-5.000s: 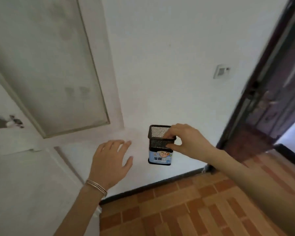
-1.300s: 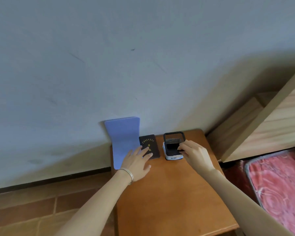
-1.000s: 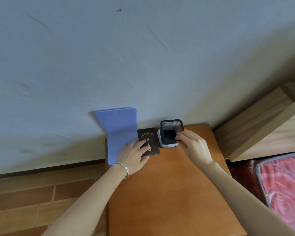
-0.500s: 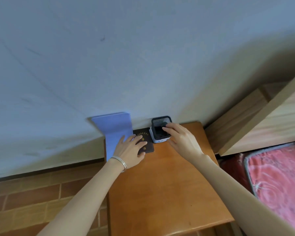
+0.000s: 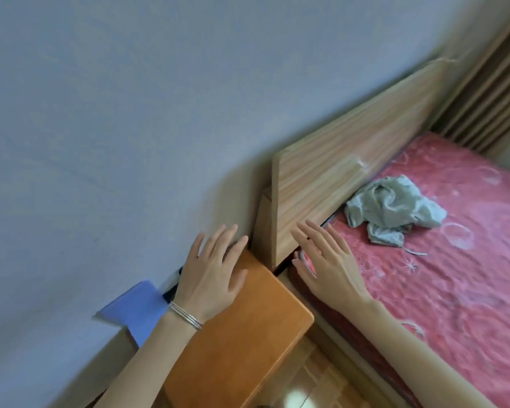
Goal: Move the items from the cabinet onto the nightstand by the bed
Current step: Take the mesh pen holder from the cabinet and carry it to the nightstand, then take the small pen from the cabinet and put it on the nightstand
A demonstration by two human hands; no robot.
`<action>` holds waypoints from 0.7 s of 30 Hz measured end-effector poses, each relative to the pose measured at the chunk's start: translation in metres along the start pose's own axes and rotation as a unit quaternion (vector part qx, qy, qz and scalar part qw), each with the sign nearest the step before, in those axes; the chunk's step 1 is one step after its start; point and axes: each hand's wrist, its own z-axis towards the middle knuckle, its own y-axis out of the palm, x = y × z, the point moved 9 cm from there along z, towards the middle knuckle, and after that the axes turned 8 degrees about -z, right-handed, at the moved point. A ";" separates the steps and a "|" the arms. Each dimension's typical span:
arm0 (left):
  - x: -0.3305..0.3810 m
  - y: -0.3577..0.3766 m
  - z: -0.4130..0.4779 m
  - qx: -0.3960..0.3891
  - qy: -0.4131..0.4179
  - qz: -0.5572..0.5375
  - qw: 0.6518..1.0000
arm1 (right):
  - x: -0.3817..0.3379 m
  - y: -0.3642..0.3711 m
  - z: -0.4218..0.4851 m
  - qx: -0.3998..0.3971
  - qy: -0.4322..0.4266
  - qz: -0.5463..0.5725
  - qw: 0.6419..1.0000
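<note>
Bed (image 5: 454, 275) and its headboard (image 5: 351, 160) sit just right of the nightstand; its tabletop (image 5: 242, 334) shows mostly bare wood. Both hands carry nothing, fingers spread and released: left hand (image 5: 212, 275) over the tabletop's back corner, right hand (image 5: 327, 260) over the bed edge by the headboard. Blue sheet (image 5: 136, 310) is at the tabletop's back edge, leaning up the wall, so I'd say at least one item is delivered, nothing in transit. Cabinet is out of view, so can't tell what's left. Left hand and wrist cover the strip beside the sheet; only a white-and-dark sliver (image 5: 173, 279) shows, can't identify it. Whole view is motion-blurred
</note>
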 end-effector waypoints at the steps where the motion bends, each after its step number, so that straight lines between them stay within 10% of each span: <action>1: 0.019 -0.004 0.004 -0.009 0.032 -0.004 0.999 | 0.008 -0.020 -0.018 0.004 0.029 -0.018 0.999; 10: 0.214 -0.011 -0.010 -0.127 0.316 -0.059 0.938 | 0.004 -0.147 -0.207 -0.028 0.282 -0.147 0.948; 21: 0.488 -0.031 -0.164 -0.184 0.605 -0.149 0.760 | -0.094 -0.295 -0.468 -0.080 0.578 -0.242 0.775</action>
